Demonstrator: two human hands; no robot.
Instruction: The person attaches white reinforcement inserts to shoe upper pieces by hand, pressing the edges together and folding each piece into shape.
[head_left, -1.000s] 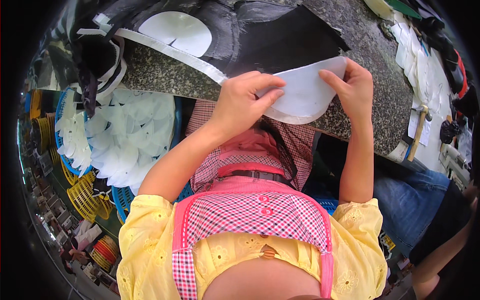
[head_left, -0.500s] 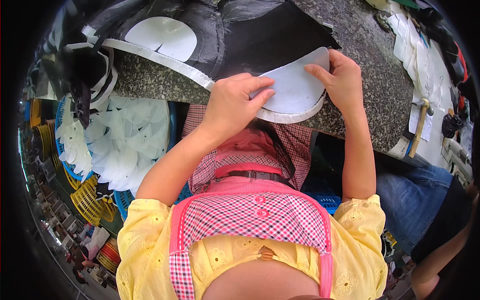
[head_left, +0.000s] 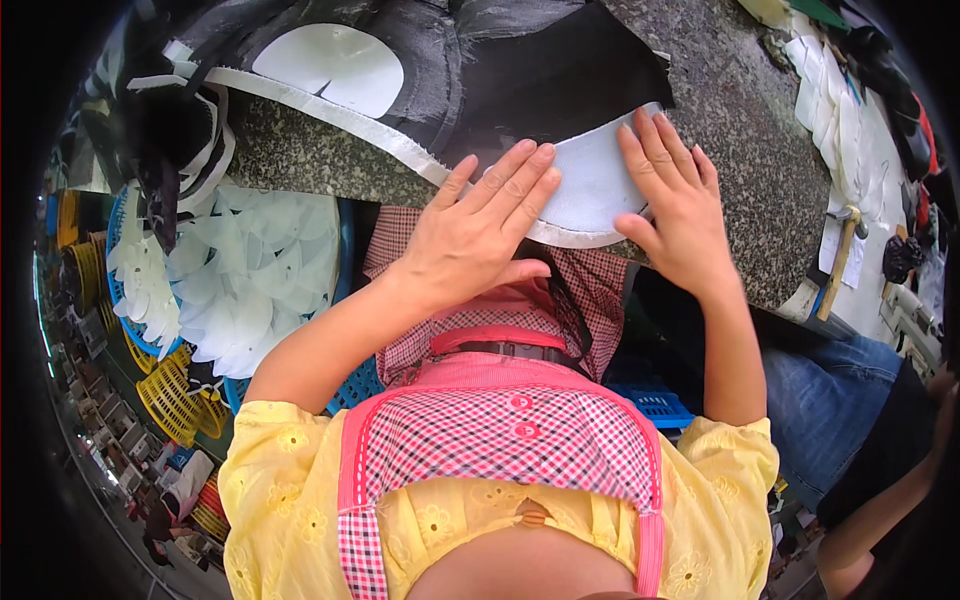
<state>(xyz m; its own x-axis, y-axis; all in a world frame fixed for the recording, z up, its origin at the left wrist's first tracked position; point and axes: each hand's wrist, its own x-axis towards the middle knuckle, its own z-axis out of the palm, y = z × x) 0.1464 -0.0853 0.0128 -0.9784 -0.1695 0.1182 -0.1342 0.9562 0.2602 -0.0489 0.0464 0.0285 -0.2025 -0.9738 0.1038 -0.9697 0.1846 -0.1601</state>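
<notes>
A pale, curved white piece (head_left: 592, 180) lies on black sheet material (head_left: 555, 80) near the front edge of the stone-like tabletop (head_left: 745, 170). My left hand (head_left: 478, 222) rests flat across its left end, fingers stretched out and slightly apart. On its right end lie the extended fingers of my right hand (head_left: 678, 200), the thumb spread by the near edge. Neither hand grips anything. A white rim (head_left: 330, 115) runs along the near side of the black material. Farther left, a second white rounded piece (head_left: 335, 70) with a small slit sits on the black material.
Below the table on the left, a blue basket (head_left: 345, 260) holds many translucent white pieces (head_left: 250, 270). Yellow baskets (head_left: 168, 400) stand beyond it. A hammer (head_left: 838, 262) and stacked white pieces (head_left: 825, 90) lie at the right. Another person's jeans (head_left: 830, 400) show at the lower right.
Both hands have gone from pinching the white piece's ends to lying flat on it with fingers extended. The piece's right end, lifted before, now lies lower against the black material.
</notes>
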